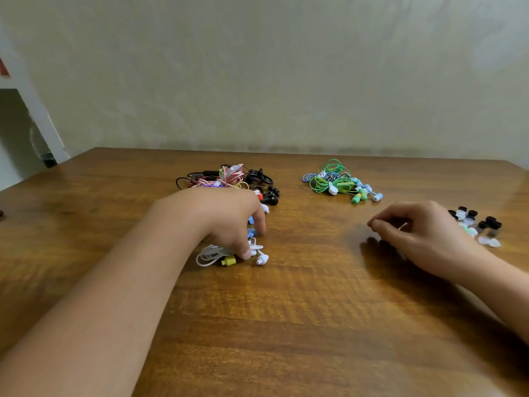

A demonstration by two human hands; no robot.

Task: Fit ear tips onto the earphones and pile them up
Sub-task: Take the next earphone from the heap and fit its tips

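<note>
View from my head over the wooden table (286,325), with the mixed heap of earphones (229,180) at its far middle taken as landmark. This heap holds black, pink, yellow and purple cables tangled together, with black earbuds at its right edge.

My left hand (220,216) lies palm down just in front of the heap, its back covering the heap's near edge. Its fingers are curled down onto a white earphone set (229,253), whose looped cable spreads left of my fingertips and whose white earbud (262,259) lies on the table just right of them. A yellow earbud (228,261) rests against the white cable on the side nearest me. Small blue pieces (251,226) show beside my forefinger; what they are I cannot tell.

Right of the heap, well apart from it, lies a second pile of earphones (337,180) with green, blue and white cables, its earbuds trailing toward the right.

My right hand (420,236) hovers just above the table, right of and nearer than that second pile, far apart from my left hand. Its thumb and fingers are pinched together; whether something sits between them I cannot tell.

Beyond my right hand's knuckles, farthest right of the heap, lie loose ear tips (475,224), black, clear and pale green, scattered close together on the table.
</note>
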